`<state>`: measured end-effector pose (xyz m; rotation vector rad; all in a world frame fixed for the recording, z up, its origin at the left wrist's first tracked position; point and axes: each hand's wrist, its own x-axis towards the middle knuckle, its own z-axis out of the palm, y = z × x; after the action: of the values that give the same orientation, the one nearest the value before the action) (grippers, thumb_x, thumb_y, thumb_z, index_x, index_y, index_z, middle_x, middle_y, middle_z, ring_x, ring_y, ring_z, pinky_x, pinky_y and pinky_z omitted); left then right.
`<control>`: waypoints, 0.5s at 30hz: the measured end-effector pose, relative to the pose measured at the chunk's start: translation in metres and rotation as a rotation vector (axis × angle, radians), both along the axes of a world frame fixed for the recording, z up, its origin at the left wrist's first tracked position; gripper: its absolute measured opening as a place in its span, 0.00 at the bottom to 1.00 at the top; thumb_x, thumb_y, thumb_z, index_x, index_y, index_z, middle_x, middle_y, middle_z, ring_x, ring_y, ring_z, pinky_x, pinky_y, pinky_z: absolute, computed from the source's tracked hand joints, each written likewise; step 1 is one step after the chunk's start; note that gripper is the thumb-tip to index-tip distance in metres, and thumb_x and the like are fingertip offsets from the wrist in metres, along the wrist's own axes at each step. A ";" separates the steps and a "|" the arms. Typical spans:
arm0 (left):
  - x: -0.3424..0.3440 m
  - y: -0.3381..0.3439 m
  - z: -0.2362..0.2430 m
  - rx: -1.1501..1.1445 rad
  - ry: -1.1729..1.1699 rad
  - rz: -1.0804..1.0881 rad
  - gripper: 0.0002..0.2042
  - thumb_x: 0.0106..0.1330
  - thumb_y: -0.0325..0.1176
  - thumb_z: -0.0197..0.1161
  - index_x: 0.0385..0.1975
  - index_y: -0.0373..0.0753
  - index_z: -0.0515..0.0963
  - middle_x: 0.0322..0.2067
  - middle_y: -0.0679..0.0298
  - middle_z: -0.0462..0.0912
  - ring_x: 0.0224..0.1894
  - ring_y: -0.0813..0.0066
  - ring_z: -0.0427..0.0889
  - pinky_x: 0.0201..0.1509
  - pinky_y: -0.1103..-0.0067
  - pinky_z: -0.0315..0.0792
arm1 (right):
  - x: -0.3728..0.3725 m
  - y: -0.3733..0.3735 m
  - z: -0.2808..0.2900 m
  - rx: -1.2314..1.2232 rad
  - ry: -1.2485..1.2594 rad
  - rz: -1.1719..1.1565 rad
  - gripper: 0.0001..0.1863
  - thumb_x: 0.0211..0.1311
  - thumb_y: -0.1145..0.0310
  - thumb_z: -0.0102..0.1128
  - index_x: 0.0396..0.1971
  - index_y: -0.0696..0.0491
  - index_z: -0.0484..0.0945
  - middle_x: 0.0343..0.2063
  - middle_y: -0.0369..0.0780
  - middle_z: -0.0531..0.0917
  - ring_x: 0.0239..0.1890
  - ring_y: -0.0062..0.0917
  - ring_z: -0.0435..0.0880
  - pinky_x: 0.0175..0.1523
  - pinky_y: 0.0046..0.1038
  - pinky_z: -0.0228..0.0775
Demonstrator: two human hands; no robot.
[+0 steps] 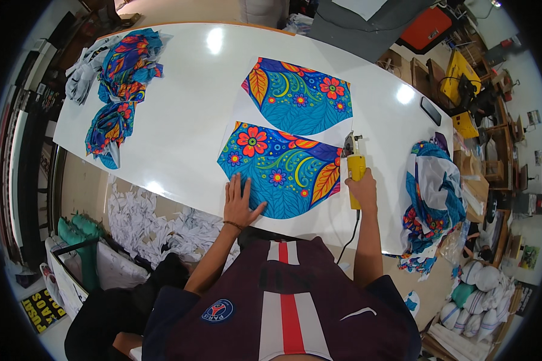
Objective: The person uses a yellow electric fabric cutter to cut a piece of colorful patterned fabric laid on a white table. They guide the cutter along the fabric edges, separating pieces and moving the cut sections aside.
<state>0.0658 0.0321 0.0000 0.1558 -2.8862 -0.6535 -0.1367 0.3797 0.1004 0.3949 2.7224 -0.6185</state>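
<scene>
My right hand (362, 185) is closed round the yellow body of an electric rotary fabric cutter (356, 170). Its metal head stands at the right edge of the nearer floral fabric piece (283, 171), and a black cord trails from its lower end. Flat on that same piece, at its lower left, lies my left hand (241, 201) with the fingers spread. Blue leaves and bright flowers cover the cloth. Just beyond it lies a second piece (304, 99) in a matching print, with a white margin showing between the two.
Crumpled printed fabric (126, 72) is heaped on the white table (193, 120) at the far left. Another fabric pile (433, 186) hangs over the right edge, near a black phone (430, 111). White scraps (156, 231) cover the floor at the left, beside a person in black (120, 307).
</scene>
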 end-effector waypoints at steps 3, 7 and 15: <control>0.001 -0.006 0.011 -0.070 -0.199 0.018 0.53 0.60 0.66 0.69 0.78 0.35 0.59 0.80 0.42 0.48 0.82 0.38 0.44 0.81 0.43 0.44 | 0.003 0.025 -0.007 0.005 0.010 0.097 0.34 0.48 0.56 0.74 0.53 0.54 0.70 0.44 0.56 0.87 0.47 0.54 0.88 0.52 0.50 0.81; 0.021 -0.040 0.014 -0.092 -0.320 0.018 0.59 0.55 0.73 0.69 0.80 0.39 0.55 0.82 0.45 0.44 0.83 0.39 0.39 0.82 0.44 0.40 | 0.015 0.065 0.005 0.042 -0.049 0.301 0.35 0.46 0.57 0.75 0.55 0.51 0.71 0.40 0.55 0.88 0.46 0.55 0.87 0.51 0.52 0.80; 0.058 -0.084 0.029 0.014 -0.282 0.089 0.55 0.56 0.63 0.76 0.81 0.46 0.56 0.81 0.41 0.42 0.83 0.35 0.39 0.82 0.47 0.43 | 0.024 0.090 0.012 0.187 -0.104 0.599 0.35 0.44 0.58 0.73 0.56 0.45 0.72 0.38 0.50 0.88 0.43 0.53 0.88 0.47 0.51 0.81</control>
<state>0.1240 -0.0519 0.0294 0.4070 -3.1189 -0.6857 -0.1127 0.4701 0.1127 -0.3357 2.6046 -0.1730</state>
